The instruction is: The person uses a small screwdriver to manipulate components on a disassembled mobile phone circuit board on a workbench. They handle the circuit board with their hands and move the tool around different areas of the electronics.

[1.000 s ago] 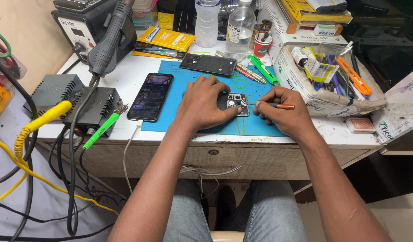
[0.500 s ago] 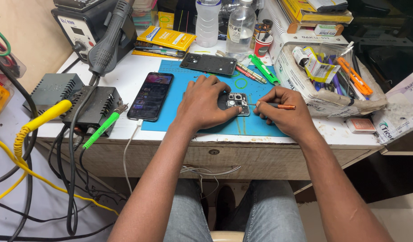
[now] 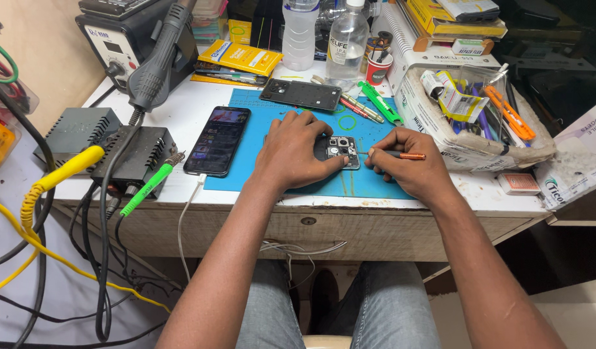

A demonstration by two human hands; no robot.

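Observation:
An opened phone point(image 3: 341, 150) with its back removed lies on a blue work mat point(image 3: 272, 174) at the desk's front. My left hand point(image 3: 296, 153) lies flat over the phone's left part and presses it down. My right hand point(image 3: 409, 163) grips a thin screwdriver point(image 3: 401, 155) with an orange handle, its tip pointing at the phone's exposed camera end. A black back cover point(image 3: 301, 94) rests at the mat's far edge. A second phone point(image 3: 217, 140) with a lit screen lies on the mat's left side.
A hot-air station point(image 3: 120, 35) with its handle stands at the back left, black power boxes point(image 3: 126, 154) with yellow and green probes beside it. Bottles point(image 3: 346, 42), a red cup, green tweezers point(image 3: 380, 103) and a cluttered tray point(image 3: 469, 110) of tools fill the back and right.
My right hand with the screwdriver has shifted slightly; my left hand stays pressed on the phone.

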